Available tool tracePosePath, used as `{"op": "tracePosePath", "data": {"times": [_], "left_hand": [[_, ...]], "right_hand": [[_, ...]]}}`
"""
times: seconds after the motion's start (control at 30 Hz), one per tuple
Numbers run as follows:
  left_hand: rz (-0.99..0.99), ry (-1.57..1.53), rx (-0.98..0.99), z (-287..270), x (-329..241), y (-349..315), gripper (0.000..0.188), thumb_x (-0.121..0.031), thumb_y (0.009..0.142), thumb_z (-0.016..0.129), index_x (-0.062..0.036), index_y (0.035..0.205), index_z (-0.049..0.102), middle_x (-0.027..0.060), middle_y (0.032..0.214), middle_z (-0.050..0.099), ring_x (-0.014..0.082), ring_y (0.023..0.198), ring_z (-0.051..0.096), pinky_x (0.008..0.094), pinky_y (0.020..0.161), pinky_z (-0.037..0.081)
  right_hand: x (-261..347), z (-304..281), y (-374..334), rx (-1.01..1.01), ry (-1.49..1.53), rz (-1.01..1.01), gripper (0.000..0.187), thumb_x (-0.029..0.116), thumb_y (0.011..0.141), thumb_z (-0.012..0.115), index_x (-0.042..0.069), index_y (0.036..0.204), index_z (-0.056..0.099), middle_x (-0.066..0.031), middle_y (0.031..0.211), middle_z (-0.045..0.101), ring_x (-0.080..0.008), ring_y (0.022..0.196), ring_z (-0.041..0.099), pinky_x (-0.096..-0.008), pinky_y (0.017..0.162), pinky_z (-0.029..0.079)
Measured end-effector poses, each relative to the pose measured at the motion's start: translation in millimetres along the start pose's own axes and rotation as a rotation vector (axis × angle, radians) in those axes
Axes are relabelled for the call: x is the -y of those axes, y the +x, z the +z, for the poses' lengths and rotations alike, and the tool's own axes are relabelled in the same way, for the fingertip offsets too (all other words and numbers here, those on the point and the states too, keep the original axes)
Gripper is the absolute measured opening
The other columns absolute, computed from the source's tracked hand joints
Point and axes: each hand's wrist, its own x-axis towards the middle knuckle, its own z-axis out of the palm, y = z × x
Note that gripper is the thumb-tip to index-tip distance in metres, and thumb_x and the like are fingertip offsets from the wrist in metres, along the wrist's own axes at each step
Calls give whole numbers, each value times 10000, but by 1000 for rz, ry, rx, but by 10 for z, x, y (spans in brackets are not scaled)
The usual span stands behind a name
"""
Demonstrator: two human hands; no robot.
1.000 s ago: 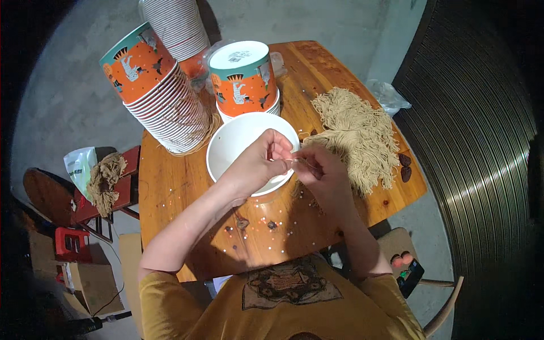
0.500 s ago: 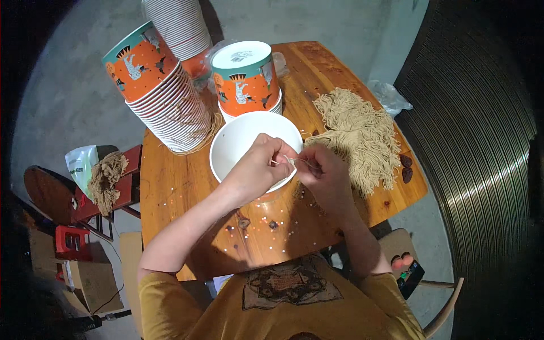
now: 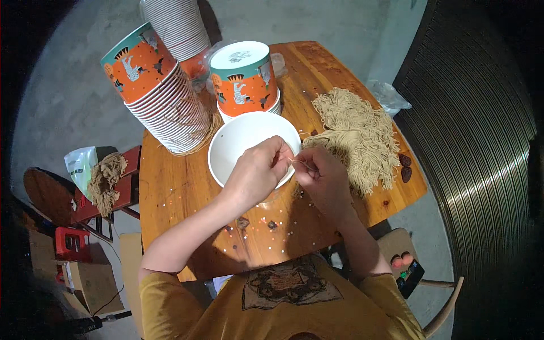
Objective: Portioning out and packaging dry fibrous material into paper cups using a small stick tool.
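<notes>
My left hand point(image 3: 254, 173) and my right hand point(image 3: 324, 180) meet fingertip to fingertip above the right rim of a white paper tub point(image 3: 226, 144). Each hand pinches a thin pale string point(image 3: 301, 163), which runs between them; its exact loop or knot is too small to make out. The tub's open mouth faces up, and my hands hide part of its near right side. Just right of my right hand lies a big heap of beige strings point(image 3: 362, 141), loose ends spreading over the wooden table point(image 3: 266, 238).
An upturned orange and teal tub point(image 3: 243, 93) stands behind the white one. To its left leans a tall tub stack point(image 3: 164, 116), with another stack point(image 3: 175, 28) farther back. Tiny white dots lie along the near table. A red stool point(image 3: 133, 175) holds more string point(image 3: 107, 178).
My fingertips have drawn closer together, and the small pale loop between them shows less. The tubs and the string heap stay in place.
</notes>
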Motion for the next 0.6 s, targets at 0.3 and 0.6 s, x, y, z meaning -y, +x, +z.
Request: {"op": "tracePosePath", "data": {"times": [0.3, 0.6], "left_hand": [[-92, -269, 99, -19, 19, 54, 91, -8, 815, 576, -11, 896, 534, 4, 766, 527, 83, 694, 480, 242, 665, 430], [-83, -523, 164, -11, 54, 90, 277, 51, 813, 579, -30, 1050, 462, -6, 813, 491, 60, 734, 450, 189, 702, 407]], "right_hand": [[18, -8, -16, 10, 67, 118, 129, 85, 802, 624, 21, 890, 555, -104, 781, 583, -191, 678, 608, -312, 603, 482], [-29, 39, -6, -63, 116, 151, 110, 87, 812, 616, 28, 884, 556, -100, 775, 577, -183, 674, 588, -318, 624, 475]]}}
